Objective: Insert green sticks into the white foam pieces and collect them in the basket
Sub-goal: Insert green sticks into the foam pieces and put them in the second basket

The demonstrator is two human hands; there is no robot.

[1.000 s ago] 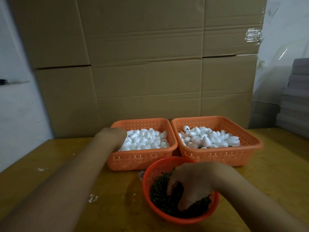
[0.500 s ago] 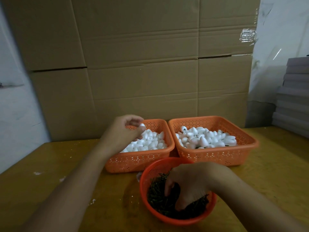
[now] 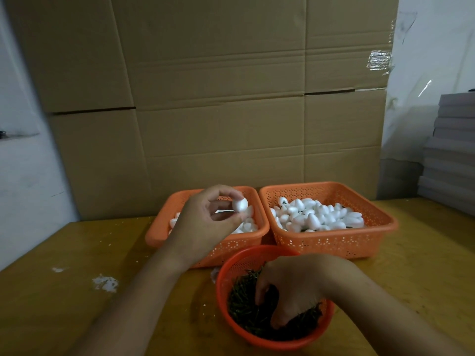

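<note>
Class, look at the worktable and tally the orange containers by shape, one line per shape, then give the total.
Rectangular orange baskets: 2, the left basket and the right basket, both holding white foam pieces.
Round orange bowl: 1, the bowl of green sticks nearest the person.
Total: 3

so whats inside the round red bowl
Dark green sticks fill the bowl, with the right hand dug in. Its fingertips and the bowl's bottom are covered.

No readable text, labels, brands, numbers or signs anywhere; the cardboard boxes (image 3: 205, 98), the orange baskets (image 3: 334, 242) and the wooden table (image 3: 77, 304) show only plain unmarked surfaces
</note>
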